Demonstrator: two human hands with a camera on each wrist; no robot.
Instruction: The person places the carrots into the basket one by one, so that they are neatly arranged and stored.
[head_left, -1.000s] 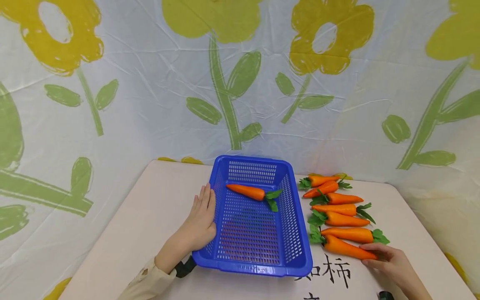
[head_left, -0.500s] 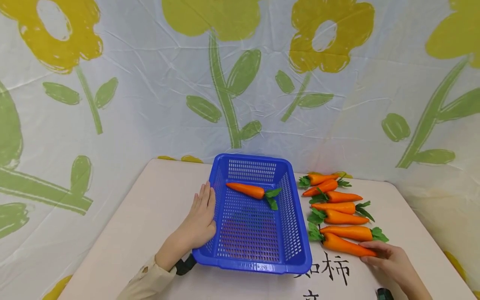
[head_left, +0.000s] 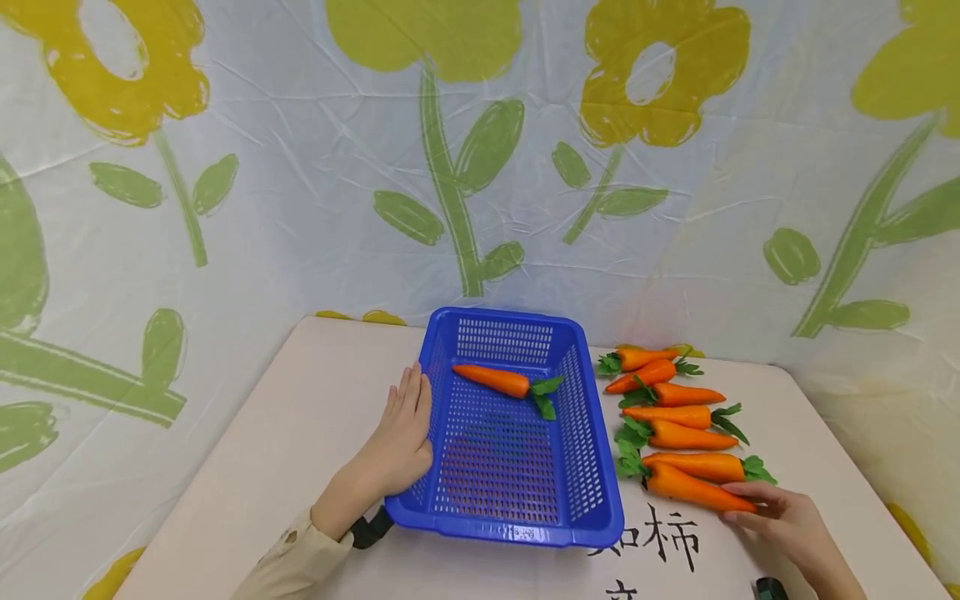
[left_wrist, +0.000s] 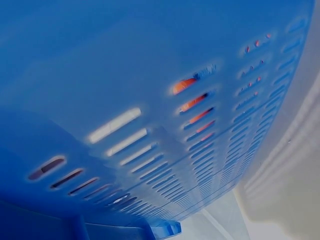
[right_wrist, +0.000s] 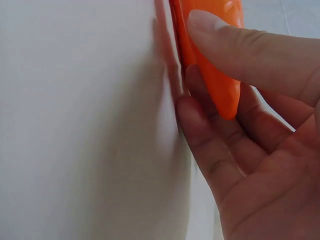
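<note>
Nearest carrot [head_left: 693, 487]: on table [head_left: 322, 383], right of blue basket [head_left: 517, 534]. Lies leftward and slightly forward of right hand [head_left: 786, 518], nearer hand. Long axis slants: tip at right hand, leafy end just beside basket's right rim. Right hand pinches tip, thumb on one side, fingers opposite. Left hand [head_left: 401, 443] rests against basket's left side, fingers straight, together.

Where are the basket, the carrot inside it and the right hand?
Basket [head_left: 480, 528]: head view, on its near rim.
Carrot inside [head_left: 497, 381]: head view, on its orange body.
Right hand [head_left: 786, 518]: head view, on the back of the hand.
</note>
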